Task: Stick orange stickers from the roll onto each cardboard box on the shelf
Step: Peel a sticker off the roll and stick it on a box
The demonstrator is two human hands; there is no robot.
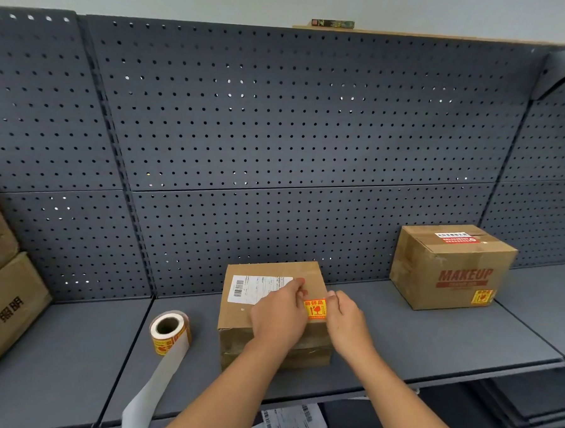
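Observation:
A small cardboard box (236,316) with a white shipping label sits mid-shelf. An orange sticker (315,309) lies over its top right part. My left hand (279,315) pinches the sticker's left edge and my right hand (346,315) pinches its right edge. The sticker roll (170,332) lies on the shelf left of the box, its white backing strip hanging over the front edge. At the right stands a bigger box (448,268) printed MAKEUP, with an orange sticker (482,296) on its front.
A grey metal shelf (431,339) backed by a dark pegboard wall (279,132). Stacked cardboard boxes (5,300) stand at the far left. Papers with barcodes (290,422) lie on a lower level under the shelf.

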